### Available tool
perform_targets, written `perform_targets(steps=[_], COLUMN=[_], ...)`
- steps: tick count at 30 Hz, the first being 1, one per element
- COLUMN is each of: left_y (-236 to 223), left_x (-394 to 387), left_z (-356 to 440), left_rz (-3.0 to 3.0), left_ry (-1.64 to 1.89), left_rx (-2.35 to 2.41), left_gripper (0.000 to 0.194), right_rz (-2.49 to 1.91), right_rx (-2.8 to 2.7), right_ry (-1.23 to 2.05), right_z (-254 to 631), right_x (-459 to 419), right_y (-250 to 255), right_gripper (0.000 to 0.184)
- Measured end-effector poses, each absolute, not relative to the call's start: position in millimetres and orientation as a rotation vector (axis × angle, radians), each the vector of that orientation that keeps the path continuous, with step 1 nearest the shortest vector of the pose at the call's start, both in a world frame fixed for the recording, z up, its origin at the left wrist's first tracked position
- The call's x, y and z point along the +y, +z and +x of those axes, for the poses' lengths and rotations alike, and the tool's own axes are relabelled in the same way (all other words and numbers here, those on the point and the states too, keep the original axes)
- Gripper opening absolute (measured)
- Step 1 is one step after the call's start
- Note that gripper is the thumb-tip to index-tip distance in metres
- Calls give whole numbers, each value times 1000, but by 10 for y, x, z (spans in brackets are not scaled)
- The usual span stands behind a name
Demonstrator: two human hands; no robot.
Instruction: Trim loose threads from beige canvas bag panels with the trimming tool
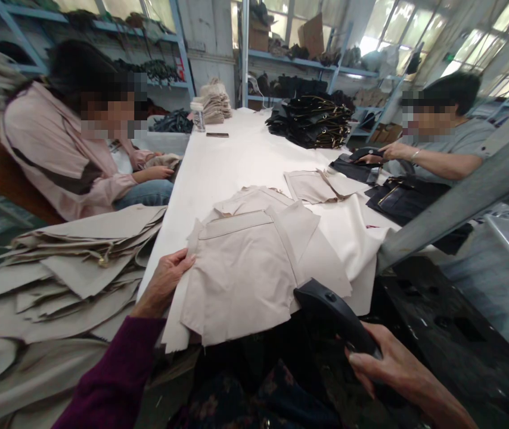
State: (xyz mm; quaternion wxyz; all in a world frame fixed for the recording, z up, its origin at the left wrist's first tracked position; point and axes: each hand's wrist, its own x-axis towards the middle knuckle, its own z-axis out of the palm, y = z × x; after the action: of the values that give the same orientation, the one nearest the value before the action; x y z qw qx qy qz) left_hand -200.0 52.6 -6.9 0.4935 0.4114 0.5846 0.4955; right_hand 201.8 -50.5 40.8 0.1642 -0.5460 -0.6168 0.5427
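Beige fabric (243, 268) has its left edge pinched by left hand (164, 283), right hand (386, 360) clasping black tool (332, 307).

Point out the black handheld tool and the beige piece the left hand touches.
Black handheld tool (335, 307), head view: its curved body.
Beige piece (241, 268), head view: middle of its upper face.

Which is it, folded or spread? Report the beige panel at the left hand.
Spread: the beige panel shows its broad face and seams, the left hand at its edge.
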Motion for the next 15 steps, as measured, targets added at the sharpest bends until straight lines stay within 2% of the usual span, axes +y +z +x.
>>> perform_targets(steps=[8, 15], left_y=[-119, -6], left_x=[552, 484], left_z=[-2013, -1984], left_rz=[984, 930], left_ry=[1208, 1263], left_rx=[1390, 1263], left_gripper=[56, 50], right_rz=[-1594, -1541], right_rx=[-1740, -1805], right_ry=[1578, 1496], right_z=[1866, 2043], right_x=[-319, -223], right_y=[413, 442], right_gripper=[9, 29])
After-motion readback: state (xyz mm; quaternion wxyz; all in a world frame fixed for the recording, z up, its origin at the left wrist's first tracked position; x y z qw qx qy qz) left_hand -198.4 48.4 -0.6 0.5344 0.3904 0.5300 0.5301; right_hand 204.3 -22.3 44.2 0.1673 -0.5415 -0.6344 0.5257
